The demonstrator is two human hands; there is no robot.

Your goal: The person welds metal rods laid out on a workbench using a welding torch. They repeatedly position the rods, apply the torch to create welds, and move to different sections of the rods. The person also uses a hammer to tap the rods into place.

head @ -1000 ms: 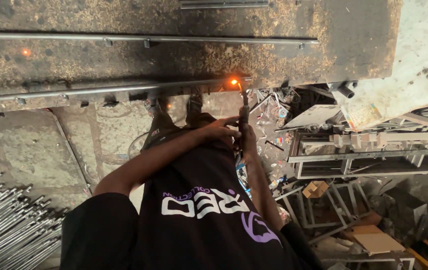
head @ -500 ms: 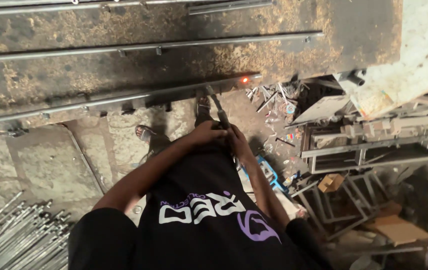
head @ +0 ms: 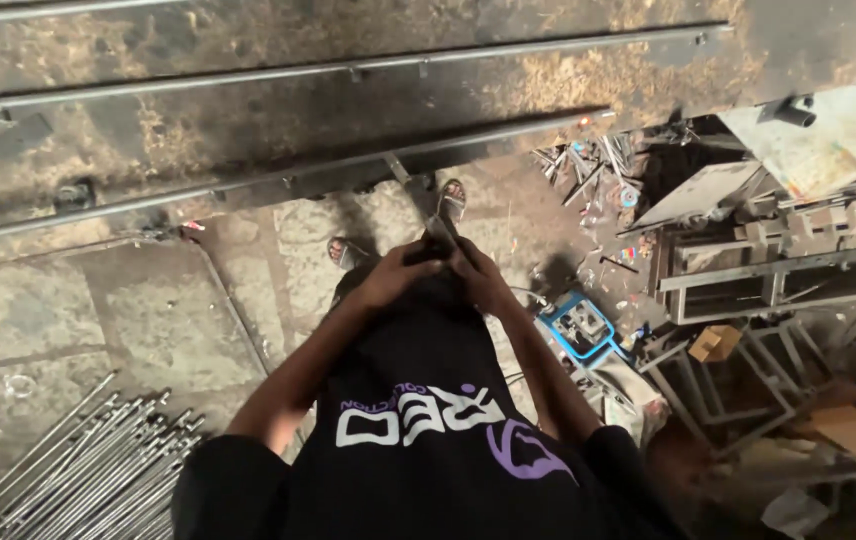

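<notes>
My left hand (head: 390,275) and my right hand (head: 480,277) are closed together around the grip of a dark, thin hand tool (head: 435,228). Its slim front end points up toward a long metal bar (head: 278,180) that lies across the floor. A faint orange glow (head: 582,122) sits near the bar's right end, apart from the tool. My two sandalled feet (head: 452,196) stand just below the bar. A black shirt with white and purple print covers my chest at the bottom of the view.
A second long bar (head: 348,68) lies on rusty sheet metal further away. A bundle of thin steel rods (head: 78,470) lies at the lower left. Metal frames (head: 748,280), scrap pieces, a blue-edged box (head: 580,325) and cardboard crowd the right side.
The bright orange glow at the bar's end has faded to a faint spot. My hands and the tool have pulled back from that end and now sit lower, nearer my feet.
</notes>
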